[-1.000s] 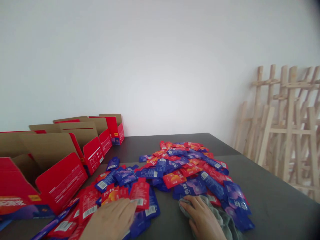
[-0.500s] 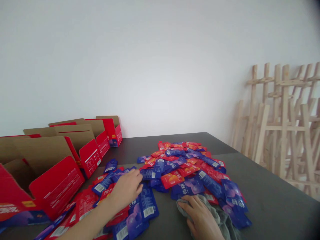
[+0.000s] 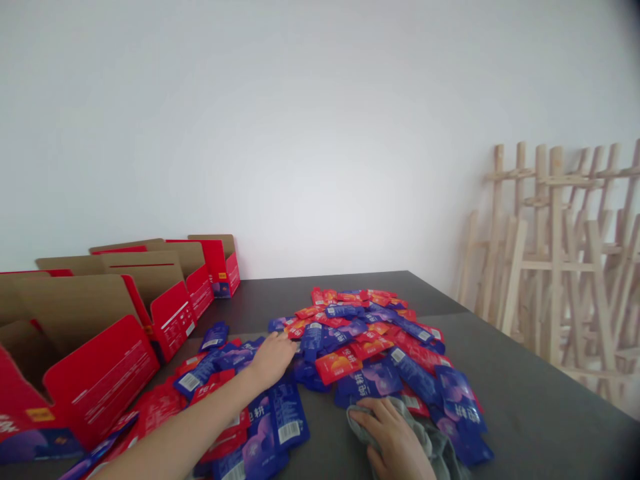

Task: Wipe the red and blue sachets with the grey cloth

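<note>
Though near pouches (image 3: 340, 363) — hands (image 3: 274, 358) inside right table edge (image 3: 517, 348).

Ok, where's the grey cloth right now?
In the head view, the grey cloth lies low, right of centre, under the right hand, beside the blue pouches.

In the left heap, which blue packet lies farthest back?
The blue packet at the far tip of the heap, beside the red boxes and left of the left hand; the other blue packets there lie nearer the camera.

The white wall (image 3: 320, 167) is being lit brightest above the tabletop's far edge (image 3: 325, 279); wooden frames (image 3: 556, 233) off its right edge are being blurred slightly.
</note>
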A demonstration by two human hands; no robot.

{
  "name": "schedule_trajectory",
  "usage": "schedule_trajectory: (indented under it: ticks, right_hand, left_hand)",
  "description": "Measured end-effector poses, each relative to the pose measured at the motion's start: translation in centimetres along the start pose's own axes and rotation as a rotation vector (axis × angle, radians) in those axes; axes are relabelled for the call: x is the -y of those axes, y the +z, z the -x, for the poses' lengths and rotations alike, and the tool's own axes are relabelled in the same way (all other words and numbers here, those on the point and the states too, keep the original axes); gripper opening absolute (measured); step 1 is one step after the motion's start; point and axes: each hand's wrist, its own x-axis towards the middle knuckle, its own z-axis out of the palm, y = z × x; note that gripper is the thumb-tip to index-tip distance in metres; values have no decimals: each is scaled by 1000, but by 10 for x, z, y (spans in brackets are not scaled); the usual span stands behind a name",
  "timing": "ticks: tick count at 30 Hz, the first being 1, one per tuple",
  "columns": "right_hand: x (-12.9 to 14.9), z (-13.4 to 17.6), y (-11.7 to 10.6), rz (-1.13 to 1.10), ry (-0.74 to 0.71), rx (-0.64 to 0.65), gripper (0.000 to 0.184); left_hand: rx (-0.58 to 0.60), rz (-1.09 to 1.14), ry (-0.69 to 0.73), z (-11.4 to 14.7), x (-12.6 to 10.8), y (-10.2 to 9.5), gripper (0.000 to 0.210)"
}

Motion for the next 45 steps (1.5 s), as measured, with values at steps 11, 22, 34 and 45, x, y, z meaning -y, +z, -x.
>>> schedule_trajectory:
  ticks: [11,22,34,45]
  right_hand:
    - [-6,5,3,-202,3,-161,62]
    - [1,10,-13,-112,-41,-19,61]
    - [20,14,-14,116,-150,190,52]
    - [26,-3,-12,169,-137,144,45]
  left_hand:
    - [-377,525,199,69,-102,12,37]
    - [-230,445,459,93,-117,65,37]
    - [-471,224,618,102,-126,89,20]
    - [-520,204,552,101,-132,99,23]
